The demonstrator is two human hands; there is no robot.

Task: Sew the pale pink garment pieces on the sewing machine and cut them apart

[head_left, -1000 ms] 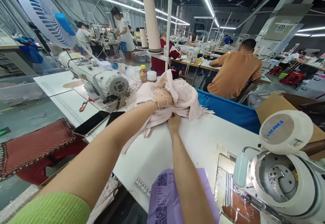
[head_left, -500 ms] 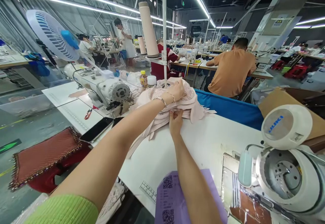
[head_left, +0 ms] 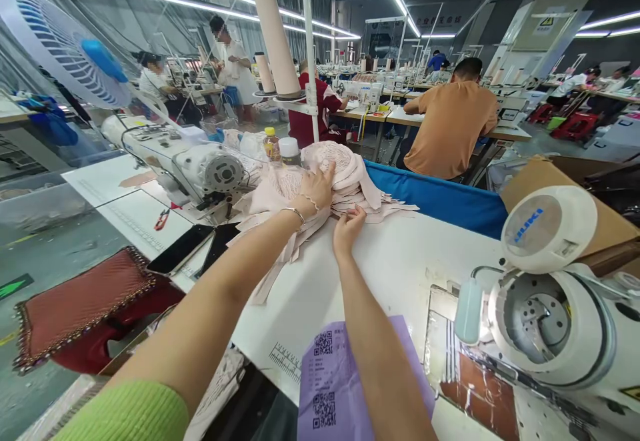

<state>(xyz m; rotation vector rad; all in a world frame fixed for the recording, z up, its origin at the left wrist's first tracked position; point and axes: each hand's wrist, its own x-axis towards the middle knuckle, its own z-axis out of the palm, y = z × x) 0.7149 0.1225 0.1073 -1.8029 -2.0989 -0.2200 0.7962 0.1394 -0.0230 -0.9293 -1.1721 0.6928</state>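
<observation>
A pile of pale pink lace fabric pieces (head_left: 356, 181) lies across the far part of the white sewing table (head_left: 395, 261). My left hand (head_left: 316, 191), a bracelet at its wrist, rests on top of the pile with its fingers stretched out. Just to the right, at the pile's near edge, is my right hand (head_left: 349, 227). Its fingers are loosely bent and apart from the thumb, by the layered edges; no cloth shows in its grip. Under my right forearm lies a purple sheet (head_left: 325, 367) printed with QR codes.
A white sewing machine (head_left: 210, 171) stands left of the pile, with red snips (head_left: 161, 219) and a phone (head_left: 181, 249) nearer me. Another machine head (head_left: 550, 314) is at the right. Behind the pile are a thread cone (head_left: 276, 37) and bottles (head_left: 289, 151). A person in orange (head_left: 450, 127) sits beyond.
My left hand has moved left and down over the pile, its fingers now stretched out. My right hand has loosened from the fabric edge. The view has shifted slightly.
</observation>
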